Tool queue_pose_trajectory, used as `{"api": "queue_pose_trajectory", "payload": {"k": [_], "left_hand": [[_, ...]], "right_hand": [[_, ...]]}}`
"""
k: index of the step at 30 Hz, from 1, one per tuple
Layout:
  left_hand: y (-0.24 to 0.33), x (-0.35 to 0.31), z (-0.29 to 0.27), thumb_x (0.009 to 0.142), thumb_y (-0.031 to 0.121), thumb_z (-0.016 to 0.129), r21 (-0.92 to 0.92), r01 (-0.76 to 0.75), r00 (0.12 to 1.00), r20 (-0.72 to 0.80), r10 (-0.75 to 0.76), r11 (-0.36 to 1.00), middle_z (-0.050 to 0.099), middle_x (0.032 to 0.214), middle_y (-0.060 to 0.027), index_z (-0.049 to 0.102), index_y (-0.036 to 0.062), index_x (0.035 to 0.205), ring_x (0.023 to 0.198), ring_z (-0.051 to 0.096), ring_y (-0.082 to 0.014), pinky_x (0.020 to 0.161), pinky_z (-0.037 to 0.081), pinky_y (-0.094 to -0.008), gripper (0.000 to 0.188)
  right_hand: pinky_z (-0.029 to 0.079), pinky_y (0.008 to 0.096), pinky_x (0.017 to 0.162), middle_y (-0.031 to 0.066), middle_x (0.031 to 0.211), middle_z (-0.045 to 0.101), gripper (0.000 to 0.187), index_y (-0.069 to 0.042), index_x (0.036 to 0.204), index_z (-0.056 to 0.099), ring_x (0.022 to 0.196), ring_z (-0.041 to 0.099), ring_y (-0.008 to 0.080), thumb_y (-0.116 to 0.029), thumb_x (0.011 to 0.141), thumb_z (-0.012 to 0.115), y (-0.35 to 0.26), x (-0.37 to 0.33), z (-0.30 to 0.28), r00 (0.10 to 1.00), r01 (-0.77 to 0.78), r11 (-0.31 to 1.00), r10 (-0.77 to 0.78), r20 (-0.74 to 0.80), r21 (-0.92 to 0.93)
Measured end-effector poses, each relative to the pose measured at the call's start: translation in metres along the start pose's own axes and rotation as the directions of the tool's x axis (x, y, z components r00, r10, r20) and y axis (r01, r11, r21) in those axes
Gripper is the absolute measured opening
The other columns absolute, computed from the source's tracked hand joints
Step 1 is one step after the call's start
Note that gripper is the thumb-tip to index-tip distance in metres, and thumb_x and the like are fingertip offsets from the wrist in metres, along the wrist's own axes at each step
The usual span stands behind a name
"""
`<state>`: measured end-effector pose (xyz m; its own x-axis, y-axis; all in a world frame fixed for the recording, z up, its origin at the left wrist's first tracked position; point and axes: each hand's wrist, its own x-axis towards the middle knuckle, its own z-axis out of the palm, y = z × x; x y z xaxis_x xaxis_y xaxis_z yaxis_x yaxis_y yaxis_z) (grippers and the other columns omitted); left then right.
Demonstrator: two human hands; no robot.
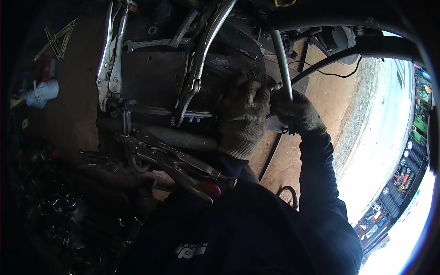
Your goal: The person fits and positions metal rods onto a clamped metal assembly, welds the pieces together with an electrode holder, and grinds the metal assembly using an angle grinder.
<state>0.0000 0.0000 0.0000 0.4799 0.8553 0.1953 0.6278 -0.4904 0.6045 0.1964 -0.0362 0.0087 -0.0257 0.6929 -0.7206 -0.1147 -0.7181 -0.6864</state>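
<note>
My left hand (pixel 245 117), in a knitted work glove, has its fingers curled at the right end of a dark metal workpiece (pixel 156 75); what lies in its grip is hidden. My right hand (pixel 300 112), also gloved, is closed around the lower end of a grey metal bar (pixel 282 59), which rises away from the fist. Left of my hands, long-handled locking pliers (pixel 197 73) lie across the workpiece. More locking pliers (pixel 110 64) sit at its left edge, and another pair (pixel 172 158) lies nearer to me. A wrench (pixel 156 43) rests along the far side.
A brown board (pixel 293 169) extends beneath the work. Thick dark tubes (pixel 348 20) and a thin black cable (pixel 339 74) cross the upper right. Yellow sticks (pixel 57 40) and a pale crumpled thing (pixel 42 93) lie at far left. Shadowed metal parts (pixel 68 201) fill the lower left.
</note>
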Motion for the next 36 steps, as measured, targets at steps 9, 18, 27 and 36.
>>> {"api": "queue_pose_trajectory", "payload": {"k": [9,18,27,36], "left_hand": [[0.002,0.0,0.006,0.086,0.017,0.071,0.062,0.011,0.999,-0.054,-0.008,0.998,0.06,0.11,-0.0053,0.07,0.0099,0.105,0.123,0.055,-0.0333,0.1,0.049,-0.0482,0.021],[-0.006,-0.006,-0.004,0.08,0.018,0.075,0.037,0.034,0.999,0.021,-0.034,0.999,0.064,0.117,-0.0048,0.072,0.0133,0.112,0.126,0.054,-0.0325,0.105,0.047,-0.0467,0.032],[-0.01,-0.015,-0.004,0.081,0.012,0.069,0.02,-0.027,0.997,-0.071,0.029,0.999,0.06,0.11,-0.0078,0.07,0.0065,0.107,0.123,0.054,-0.0347,0.092,0.054,-0.0453,0.027],[-0.01,-0.023,-0.01,0.08,0.013,0.071,0.017,-0.047,0.997,-0.065,0.048,0.999,0.06,0.109,-0.0067,0.07,0.0075,0.108,0.122,0.054,-0.0334,0.091,0.054,-0.0443,0.029]], "right_hand": [[0.047,0.024,0.057,0.0056,0.086,0.071,0.028,0.0,0.113,0.072,0.065,0.06,0.0082,-0.014,0.089,0.072,-0.002,0.0,-0.001,0.999,0.024,0.999,-0.023,0.024,-0.023],[0.046,0.0239,0.057,0.005,0.085,0.07,0.028,0.0,0.112,0.073,0.065,0.059,0.0086,-0.013,0.087,0.072,-0.002,0.0,0.013,1.0,0.015,1.0,-0.015,-0.016,0.001],[0.046,0.024,0.056,0.005,0.081,0.07,0.028,0.0,0.11,0.073,0.06,0.057,0.0089,-0.015,0.087,0.074,0.004,-0.005,0.022,1.0,-0.004,0.999,0.005,-0.028,0.042],[0.041,0.0225,0.057,0.002,0.084,0.066,0.026,-0.003,0.11,0.066,0.064,0.055,0.0073,-0.011,0.086,0.07,0.007,-0.012,0.029,0.998,0.016,0.999,-0.018,-0.063,-0.04]]}}
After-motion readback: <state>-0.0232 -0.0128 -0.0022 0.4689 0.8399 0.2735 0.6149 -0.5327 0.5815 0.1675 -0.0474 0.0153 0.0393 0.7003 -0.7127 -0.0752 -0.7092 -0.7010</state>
